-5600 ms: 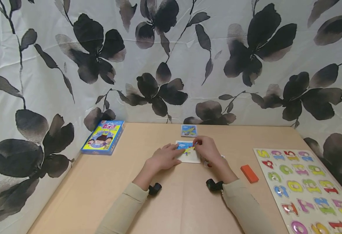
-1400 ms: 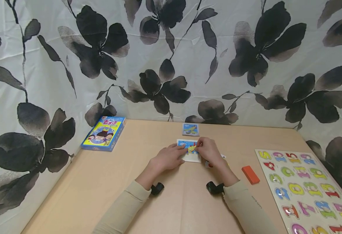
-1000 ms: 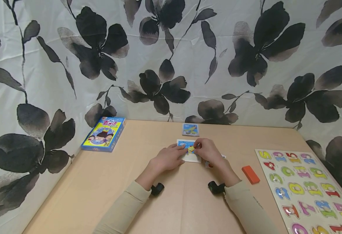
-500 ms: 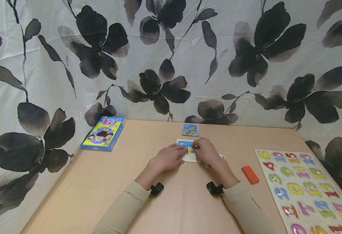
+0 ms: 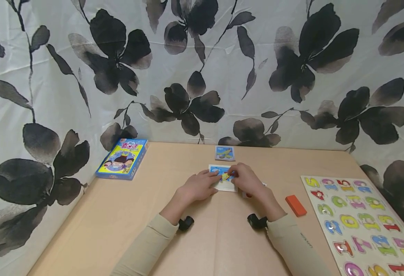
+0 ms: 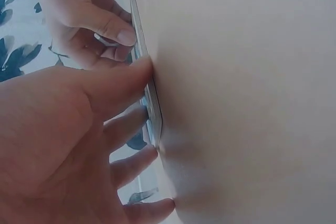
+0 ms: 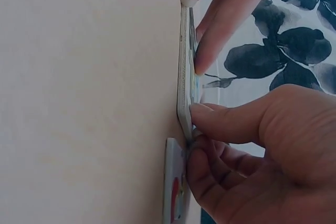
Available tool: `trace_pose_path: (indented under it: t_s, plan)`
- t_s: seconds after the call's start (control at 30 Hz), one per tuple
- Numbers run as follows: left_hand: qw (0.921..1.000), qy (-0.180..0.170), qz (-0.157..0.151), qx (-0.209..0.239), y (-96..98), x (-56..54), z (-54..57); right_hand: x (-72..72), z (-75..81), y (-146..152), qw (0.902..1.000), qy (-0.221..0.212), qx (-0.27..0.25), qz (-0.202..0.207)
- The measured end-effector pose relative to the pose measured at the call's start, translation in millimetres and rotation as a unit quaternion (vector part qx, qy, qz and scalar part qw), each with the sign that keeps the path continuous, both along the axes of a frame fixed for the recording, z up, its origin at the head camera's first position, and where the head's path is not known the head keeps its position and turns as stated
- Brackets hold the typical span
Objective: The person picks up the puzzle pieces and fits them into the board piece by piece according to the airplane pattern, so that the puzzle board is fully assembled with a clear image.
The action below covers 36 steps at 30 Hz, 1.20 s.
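Note:
A small white-bordered picture puzzle board (image 5: 227, 188), with blue and yellow on it, lies flat between my hands. My left hand (image 5: 199, 186) rests on its left side, fingers extended; in the left wrist view the thumb touches the near edge. At the right side of the board, my right hand (image 5: 246, 179) has its thumb and fingers brought together, pinching a small thin puzzle piece (image 6: 105, 40) mostly hidden by the fingers. A second flat piece with red on it (image 7: 176, 184) lies beside the board, partly under the right hand.
Behind the board sits a small picture tile or stack (image 5: 225, 153). A blue and yellow box (image 5: 122, 159) stands at the back left. To the right are an orange block (image 5: 295, 206) and a large board of colourful shapes (image 5: 360, 214). A floral cloth (image 5: 236, 88) hangs behind.
My right hand keeps making small shifts at the board's right side; a yellow piece raised at its fingertips earlier now appears lower. The left hand has moved slightly right since the oldest frame.

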<state>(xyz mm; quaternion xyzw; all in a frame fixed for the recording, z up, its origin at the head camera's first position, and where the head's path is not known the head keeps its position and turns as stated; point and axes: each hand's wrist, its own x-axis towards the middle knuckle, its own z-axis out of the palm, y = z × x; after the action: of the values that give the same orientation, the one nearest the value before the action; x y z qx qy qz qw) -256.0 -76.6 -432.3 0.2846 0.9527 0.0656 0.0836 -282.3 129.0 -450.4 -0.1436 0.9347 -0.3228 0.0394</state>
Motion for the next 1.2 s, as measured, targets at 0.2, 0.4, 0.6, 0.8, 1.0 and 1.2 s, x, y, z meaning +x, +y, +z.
trace_pose_path:
  t_s: [0.2, 0.4, 0.6, 0.8, 1.0, 1.2]
  plan:
    - [0.9999, -0.003, 0.004, 0.009, -5.3, -2.9, 1.3, -0.5, -3.3, 2, 0.9999, 0.000, -0.012, -0.007]
    - [0.9996, -0.008, 0.022, 0.014, -10.3, -1.4, 5.6, 0.6, -3.5, 8, 1.0000, -0.002, -0.007, -0.005]
    - [0.9994, -0.006, 0.030, 0.012, -12.8, -1.6, 4.3, 5.2, 6.2, 25, 0.9997, -0.022, -0.007, 0.002]
    - [0.9990, -0.003, 0.043, 0.012, -15.4, -3.2, 1.5, 18.6, 17.3, 41, 0.9963, -0.080, 0.025, 0.020]
    - [0.9986, -0.007, 0.049, 0.017, -15.6, -3.0, 2.1, 32.7, 25.3, 36, 0.9889, -0.126, 0.066, 0.044]
    - [0.9973, -0.019, 0.052, 0.049, -17.3, -3.5, 1.4, 41.3, 29.4, 29, 0.9873, -0.138, 0.079, -0.008]
